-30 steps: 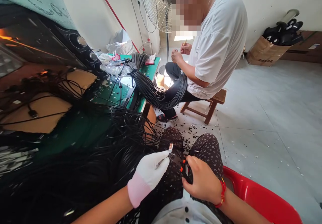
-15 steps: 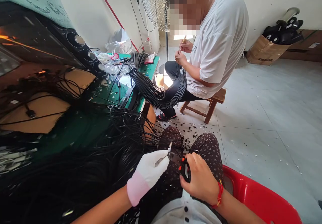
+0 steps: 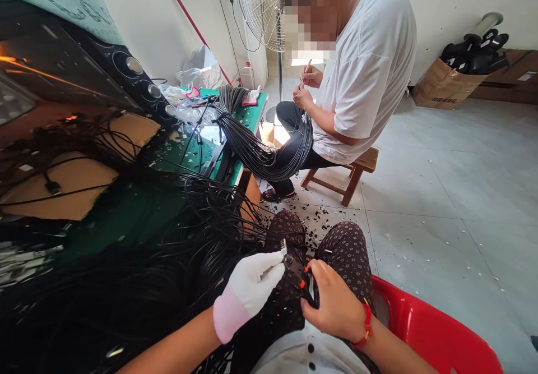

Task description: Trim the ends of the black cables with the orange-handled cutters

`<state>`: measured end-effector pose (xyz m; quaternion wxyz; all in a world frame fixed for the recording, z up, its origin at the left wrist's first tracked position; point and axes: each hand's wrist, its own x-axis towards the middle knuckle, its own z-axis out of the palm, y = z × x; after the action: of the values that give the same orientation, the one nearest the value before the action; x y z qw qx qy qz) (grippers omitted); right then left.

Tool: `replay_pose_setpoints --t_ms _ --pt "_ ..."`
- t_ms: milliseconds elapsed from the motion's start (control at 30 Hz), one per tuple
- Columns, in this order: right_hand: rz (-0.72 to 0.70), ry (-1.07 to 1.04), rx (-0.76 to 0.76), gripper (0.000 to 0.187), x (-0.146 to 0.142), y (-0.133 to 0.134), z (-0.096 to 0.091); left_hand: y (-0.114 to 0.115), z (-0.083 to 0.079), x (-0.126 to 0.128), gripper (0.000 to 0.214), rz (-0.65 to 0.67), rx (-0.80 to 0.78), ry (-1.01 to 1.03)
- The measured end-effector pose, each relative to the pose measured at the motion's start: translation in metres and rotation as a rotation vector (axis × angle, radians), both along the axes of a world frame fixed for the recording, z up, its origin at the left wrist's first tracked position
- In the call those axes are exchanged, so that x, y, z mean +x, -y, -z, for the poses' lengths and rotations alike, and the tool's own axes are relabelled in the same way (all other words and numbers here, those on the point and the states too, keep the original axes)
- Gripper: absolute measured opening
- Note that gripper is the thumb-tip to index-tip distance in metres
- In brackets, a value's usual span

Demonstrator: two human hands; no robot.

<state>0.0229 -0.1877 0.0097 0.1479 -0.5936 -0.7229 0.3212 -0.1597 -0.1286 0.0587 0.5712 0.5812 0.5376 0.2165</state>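
My left hand (image 3: 254, 284), in a white glove with a pink cuff, pinches a small cable connector (image 3: 284, 245) with a shiny metal end pointing up and away from me. My bare right hand (image 3: 334, 301) is wrapped round the handles of dark pliers (image 3: 303, 285) with orange marks. Their jaws are close to the fingertips of my left hand, by the connector's base. Whether the jaws touch it I cannot tell, as they blend into the dark trousers behind. Both hands are above my lap.
Tangled black cables (image 3: 210, 211) cover the green table (image 3: 130, 217) at left. Ahead, a person in a white shirt (image 3: 370, 65) sits on a wooden stool (image 3: 363, 164), a cable bundle (image 3: 260, 152) over the lap. A red chair (image 3: 437, 323) is at my right. Scraps litter the floor.
The connector's metal end has tilted slightly to the left. The pliers have shifted a little toward me, and both hands keep their grip.
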Motion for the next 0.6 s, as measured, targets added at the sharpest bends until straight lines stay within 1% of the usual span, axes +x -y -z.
replay_pose_setpoints --t_ms 100,200,300,400,500,600 --pt "0.043 0.097 0.089 0.028 0.0014 -0.0028 -0.0003 -0.0016 -0.0049 0.0000 0.022 0.083 -0.069 0.068" --pt "0.061 0.139 0.111 0.025 0.0018 -0.0049 -0.0010 -0.0022 -0.0052 -0.0019 0.022 0.118 -0.105 0.063" --pt "0.046 0.097 0.060 0.029 0.0011 -0.0052 -0.0014 -0.0018 -0.0017 -0.0032 0.022 0.106 -0.109 0.023" --pt "-0.002 0.002 -0.025 0.034 0.0014 -0.0049 -0.0023 -0.0011 0.0006 -0.0023 0.022 0.104 -0.072 0.050" --pt "-0.043 -0.074 -0.095 0.032 0.0037 -0.0051 -0.0055 -0.0004 0.0015 -0.0010 0.020 0.092 -0.038 0.069" --pt "-0.066 -0.090 -0.125 0.031 0.0076 -0.0059 -0.0097 0.0000 0.0037 -0.0008 0.019 0.079 0.013 0.028"
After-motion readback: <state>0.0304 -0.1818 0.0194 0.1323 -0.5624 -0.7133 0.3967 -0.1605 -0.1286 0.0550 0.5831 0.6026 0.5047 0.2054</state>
